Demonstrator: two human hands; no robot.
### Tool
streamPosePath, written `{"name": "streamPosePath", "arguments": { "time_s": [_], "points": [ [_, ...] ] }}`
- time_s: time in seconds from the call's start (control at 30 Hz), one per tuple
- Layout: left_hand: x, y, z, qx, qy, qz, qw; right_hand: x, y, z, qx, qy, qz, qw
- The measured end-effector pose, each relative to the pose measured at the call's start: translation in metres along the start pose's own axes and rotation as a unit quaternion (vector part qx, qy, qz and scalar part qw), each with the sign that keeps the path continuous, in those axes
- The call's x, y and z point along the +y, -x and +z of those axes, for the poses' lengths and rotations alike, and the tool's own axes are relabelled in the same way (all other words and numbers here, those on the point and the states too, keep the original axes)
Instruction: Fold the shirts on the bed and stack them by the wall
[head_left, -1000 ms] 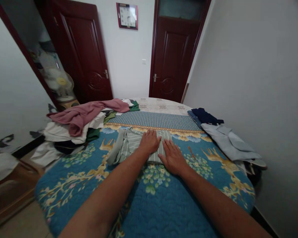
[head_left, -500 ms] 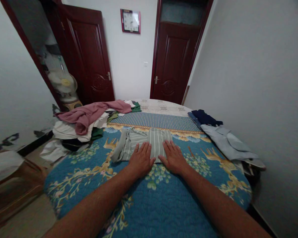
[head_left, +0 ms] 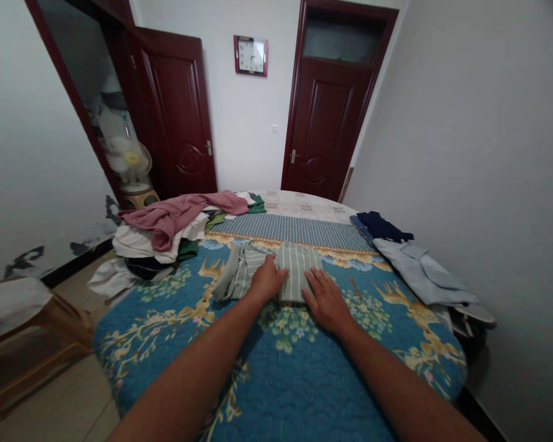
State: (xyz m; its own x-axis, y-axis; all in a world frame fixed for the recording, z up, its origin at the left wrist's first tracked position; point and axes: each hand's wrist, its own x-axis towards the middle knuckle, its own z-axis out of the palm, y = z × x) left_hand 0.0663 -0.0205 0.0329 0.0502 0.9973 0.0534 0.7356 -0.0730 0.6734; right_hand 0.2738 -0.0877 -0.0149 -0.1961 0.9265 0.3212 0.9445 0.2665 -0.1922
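Observation:
A grey-green garment with white stripes (head_left: 299,261) lies folded in the middle of the bed-like covered surface, a plain grey band along its left end. My left hand (head_left: 266,281) is on the middle of it, turned partly on its side. Its fingers are curled at the cloth's fold, the fingertips partly hidden, with the thumb toward the right. My right hand (head_left: 327,301) lies flat on the garment's right end, fingers stretched out.
The garment rests on a blue floral quilted cover (head_left: 304,380). At the far left is a loose heap of clothes with a pink garment (head_left: 179,215) on top. Folded light-blue clothing (head_left: 419,267) and a navy piece (head_left: 384,227) lie along the right edge. A stool (head_left: 32,325) stands at left.
My left hand has gone from lying flat to curled on its side at the garment's fold. My right hand stays flat on the right end. The view has tipped slightly upward.

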Motion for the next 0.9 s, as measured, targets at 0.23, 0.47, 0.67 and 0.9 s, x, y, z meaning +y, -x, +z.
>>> {"name": "streamPosePath", "arguments": {
  "time_s": [0.23, 0.47, 0.67, 0.9],
  "points": [
    [-0.004, -0.01, 0.016, -0.007, 0.083, 0.051, 0.995, 0.005, -0.001, 0.01, 0.046, -0.008, -0.019, 0.999],
    [-0.009, -0.005, 0.014, 0.029, 0.118, 0.13, 0.984, 0.014, -0.003, 0.021, 0.099, -0.003, -0.03, 0.995],
    [-0.011, 0.011, 0.002, 0.051, -0.085, 0.137, 0.986, 0.012, -0.002, 0.023, 0.089, 0.016, -0.026, 0.996],
    [-0.014, 0.017, 0.014, 0.052, -0.164, 0.287, 0.942, 0.01, -0.012, 0.015, 0.122, -0.015, -0.026, 0.992]
  ]
}}
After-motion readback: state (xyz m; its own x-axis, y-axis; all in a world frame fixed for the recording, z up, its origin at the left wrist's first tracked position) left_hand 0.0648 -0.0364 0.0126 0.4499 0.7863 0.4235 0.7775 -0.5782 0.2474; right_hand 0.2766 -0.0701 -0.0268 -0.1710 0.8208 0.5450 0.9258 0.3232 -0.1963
